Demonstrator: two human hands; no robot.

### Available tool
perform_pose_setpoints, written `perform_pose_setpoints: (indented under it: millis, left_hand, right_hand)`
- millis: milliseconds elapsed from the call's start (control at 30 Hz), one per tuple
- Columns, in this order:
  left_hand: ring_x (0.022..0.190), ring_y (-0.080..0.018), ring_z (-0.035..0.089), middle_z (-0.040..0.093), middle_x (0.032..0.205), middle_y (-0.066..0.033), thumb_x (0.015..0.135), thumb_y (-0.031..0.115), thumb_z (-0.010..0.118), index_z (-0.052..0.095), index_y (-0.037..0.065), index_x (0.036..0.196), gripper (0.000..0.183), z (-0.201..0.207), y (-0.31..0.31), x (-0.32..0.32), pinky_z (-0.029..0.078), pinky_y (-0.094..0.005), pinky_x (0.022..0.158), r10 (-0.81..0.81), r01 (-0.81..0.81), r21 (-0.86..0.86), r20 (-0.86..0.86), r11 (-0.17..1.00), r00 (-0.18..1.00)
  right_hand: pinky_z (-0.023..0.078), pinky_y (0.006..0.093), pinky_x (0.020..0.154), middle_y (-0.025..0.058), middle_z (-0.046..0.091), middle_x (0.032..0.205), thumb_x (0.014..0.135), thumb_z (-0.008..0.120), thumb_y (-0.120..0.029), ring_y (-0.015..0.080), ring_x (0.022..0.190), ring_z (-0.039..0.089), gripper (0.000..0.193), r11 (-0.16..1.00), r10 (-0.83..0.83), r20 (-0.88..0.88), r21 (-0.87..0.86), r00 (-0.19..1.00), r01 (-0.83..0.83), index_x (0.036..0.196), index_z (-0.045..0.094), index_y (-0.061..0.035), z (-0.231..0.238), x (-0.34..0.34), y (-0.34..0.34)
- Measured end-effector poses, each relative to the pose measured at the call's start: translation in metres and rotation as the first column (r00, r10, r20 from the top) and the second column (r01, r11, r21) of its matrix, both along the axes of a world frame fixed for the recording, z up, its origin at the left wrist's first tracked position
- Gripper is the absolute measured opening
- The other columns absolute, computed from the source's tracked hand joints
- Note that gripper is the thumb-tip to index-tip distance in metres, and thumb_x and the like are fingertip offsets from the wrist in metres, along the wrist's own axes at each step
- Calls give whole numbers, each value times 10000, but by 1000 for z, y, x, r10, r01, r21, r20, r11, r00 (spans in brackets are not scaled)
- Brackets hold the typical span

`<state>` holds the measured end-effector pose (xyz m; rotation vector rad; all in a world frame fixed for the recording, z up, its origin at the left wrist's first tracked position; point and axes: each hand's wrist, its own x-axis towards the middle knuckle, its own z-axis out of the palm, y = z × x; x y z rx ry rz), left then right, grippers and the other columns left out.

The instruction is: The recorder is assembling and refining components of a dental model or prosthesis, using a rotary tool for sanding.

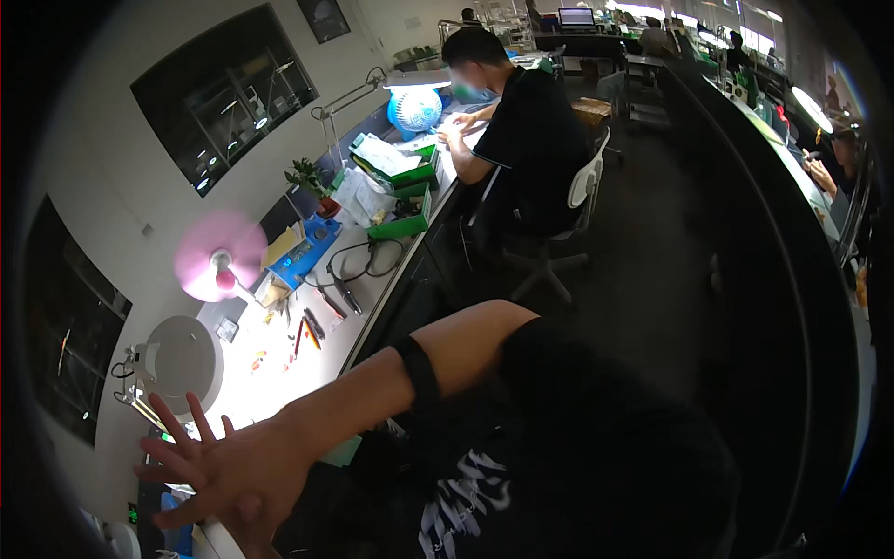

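Note:
My right arm, with a black band near the elbow, reaches across to the left. At its end my right hand [256, 456] is held up over the near bench, fingers stretched and spread, holding nothing. Against it, lower down, my left hand [244, 522] shows partly. Its fingers also look stretched out, and they overlap the right hand's, so I cannot tell every finger apart. Just beyond the fingertips stands a round white magnifier lamp [191, 361]. The brightly lit white bench top [270, 373] lies behind my hands.
Pens [310, 334], a black corded handpiece [346, 291] and a blue box [307, 252] lie along the bench. A pink fan [222, 261] spins by the wall. Farther along are green trays [405, 219] and a seated co-worker [531, 130] on a white chair [587, 182].

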<state>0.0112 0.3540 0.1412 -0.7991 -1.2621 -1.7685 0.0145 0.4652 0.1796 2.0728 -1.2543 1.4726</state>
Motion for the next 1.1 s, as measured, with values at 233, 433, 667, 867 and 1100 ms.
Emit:
perform_pose_setpoints:
  millis: [233, 433, 667, 867, 1100]
  left_hand:
    - [1469, -478, 321, 181, 1686, -163, 926, 415, 602, 161, 299, 1640, 847, 6, 81, -26, 421, -616, 1107, 193, 138, 339, -775, 931, 602]
    - [1489, -464, 286, 150, 1693, -140, 939, 402, 569, 139, 308, 1635, 823, 4, 27, -34, 369, -612, 1173, 239, -211, 119, -597, 970, 766]
    - [1466, -451, 317, 180, 1670, -154, 950, 416, 552, 167, 276, 1621, 786, 8, -11, -73, 376, -591, 1166, 220, -333, -102, -568, 938, 793]
    - [1446, -440, 343, 206, 1651, -165, 959, 428, 538, 190, 249, 1608, 757, 28, -13, -77, 383, -573, 1160, 221, -394, -177, -596, 902, 772]
    - [1424, -427, 375, 237, 1628, -179, 970, 442, 521, 218, 218, 1594, 728, 40, -19, -89, 390, -551, 1153, 204, -407, -211, -612, 889, 764]
  right_hand:
    - [256, 630, 1194, 242, 243, 1648, 841, 595, -618, 520, 1476, 293, 595, 782, -612, -555, -532, 564, 324, 1339, 646, -296, -41, -40, -26]
    - [488, 664, 1008, 135, 456, 1540, 896, 587, -392, 522, 1351, 455, 506, 881, -471, -762, -376, 444, 289, 1395, 579, -311, -42, -78, -21]
    - [563, 597, 858, 191, 585, 1364, 858, 583, -424, 448, 1012, 693, 560, 759, -390, -839, -61, 379, 648, 1400, 548, -289, -38, -109, -19]
    - [549, 598, 873, 217, 708, 991, 838, 606, -402, 443, 974, 705, 283, 779, -347, -864, -47, 366, 626, 948, 698, -158, 3, -118, -17]
    - [538, 536, 965, 256, 688, 1171, 872, 599, -402, 394, 1135, 667, 363, 547, -303, -927, 23, 223, 837, 1072, 723, -127, 58, -86, 9]
